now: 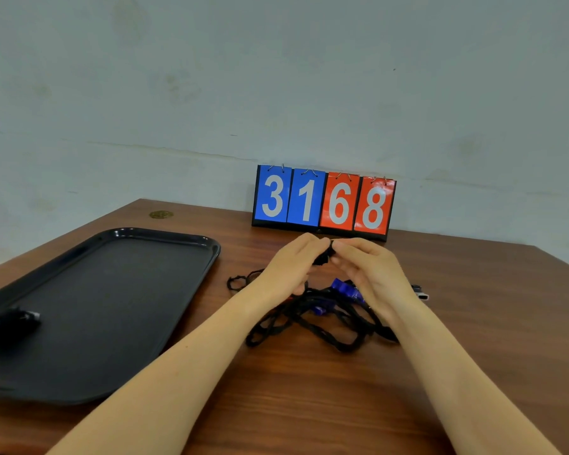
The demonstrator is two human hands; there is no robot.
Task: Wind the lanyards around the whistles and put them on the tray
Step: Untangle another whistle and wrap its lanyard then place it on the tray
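Left hand [288,266], right hand [363,267]: fingers pinched together.

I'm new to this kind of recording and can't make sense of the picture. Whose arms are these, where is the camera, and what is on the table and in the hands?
There is no machine here. A person wears a camera on the head, looking forward and down, so the two bare arms are their own. The left hand and right hand meet above the wooden table, together pinching a small dark thing, probably a whistle being wrapped in its cord; it is too hidden to be sure. Beneath them lies a tangle of black lanyards with blue whistles among them. On the left is a black tray holding one wrapped bundle. By the wall stands a flip scoreboard showing 3168.
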